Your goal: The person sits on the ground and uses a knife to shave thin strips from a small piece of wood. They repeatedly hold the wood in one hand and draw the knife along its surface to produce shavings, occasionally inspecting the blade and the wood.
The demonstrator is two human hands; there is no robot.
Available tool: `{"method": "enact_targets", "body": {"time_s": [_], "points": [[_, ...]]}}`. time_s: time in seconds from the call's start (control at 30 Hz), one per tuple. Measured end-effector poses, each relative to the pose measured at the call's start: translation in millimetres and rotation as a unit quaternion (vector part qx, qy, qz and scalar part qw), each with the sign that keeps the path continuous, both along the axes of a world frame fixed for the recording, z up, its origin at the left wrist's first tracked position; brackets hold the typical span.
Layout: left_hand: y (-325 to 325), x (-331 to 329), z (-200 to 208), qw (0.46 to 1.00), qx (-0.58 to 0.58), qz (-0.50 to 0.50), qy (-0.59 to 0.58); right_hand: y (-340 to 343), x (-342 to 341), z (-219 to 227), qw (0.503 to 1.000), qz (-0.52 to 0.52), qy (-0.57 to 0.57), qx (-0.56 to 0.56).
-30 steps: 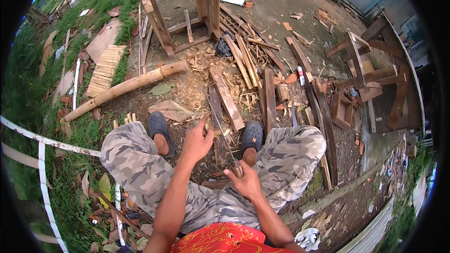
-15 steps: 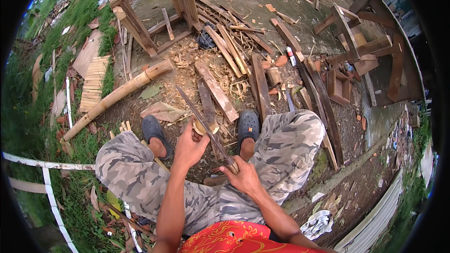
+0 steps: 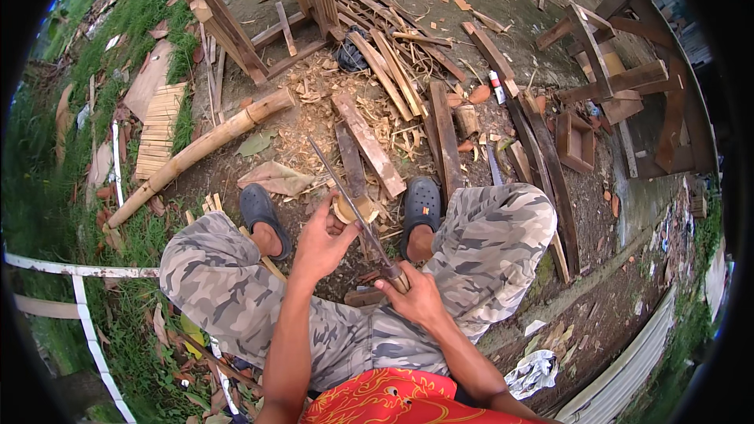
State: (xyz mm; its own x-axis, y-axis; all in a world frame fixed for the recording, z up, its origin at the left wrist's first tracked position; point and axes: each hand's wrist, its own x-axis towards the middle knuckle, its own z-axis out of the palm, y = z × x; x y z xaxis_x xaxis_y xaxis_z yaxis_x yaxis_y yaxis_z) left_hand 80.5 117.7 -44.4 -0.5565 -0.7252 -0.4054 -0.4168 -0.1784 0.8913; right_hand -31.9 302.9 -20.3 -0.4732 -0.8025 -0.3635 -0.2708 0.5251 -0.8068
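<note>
In my left hand (image 3: 318, 245) is a short, pale cut piece of bamboo (image 3: 365, 207), gripped by the fingers at its near left side. My right hand (image 3: 416, 297) is closed round the wooden handle (image 3: 400, 279) of a long, narrow, dark-bladed knife (image 3: 334, 173). The blade slants away to the upper left and crosses over the bamboo piece; whether its edge touches the piece I cannot tell. Both hands are between my knees, above the ground. Part of the bamboo is hidden behind the blade and my fingers.
Wood shavings (image 3: 310, 102) and planks (image 3: 367, 145) litter the ground ahead. A long bamboo pole (image 3: 204, 145) lies at the left, below a wooden frame (image 3: 236, 39). At the right are a small wooden box (image 3: 575, 141), a tube (image 3: 497, 86) and a loose blade (image 3: 493, 165).
My hands, the knife and the bamboo piece have shifted slightly right in the picture, as has most of the scene. The bamboo piece looks slightly turned. Both grips are unchanged.
</note>
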Motion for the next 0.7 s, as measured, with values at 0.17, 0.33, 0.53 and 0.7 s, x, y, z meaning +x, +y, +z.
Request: {"method": "enact_targets", "body": {"time_s": [0.17,0.33,0.53,0.7], "points": [[1.7,3.7,7.9,1.0,-0.013,-0.02,-0.009,1.9,-0.2,2.3,0.999,0.008,-0.009,0.037],[0.2,4.2,10.9,0.999,-0.019,-0.029,-0.019,1.5,1.0,1.3,0.999,0.006,0.01,0.05],[-0.3,4.5,7.1,0.999,-0.013,-0.037,-0.013,1.3,1.1,1.7,0.999,0.004,0.017,0.051],[-0.3,2.5,9.7,0.999,0.008,-0.032,-0.005,-1.0,1.7,1.6,0.998,-0.001,0.017,0.053]]}}
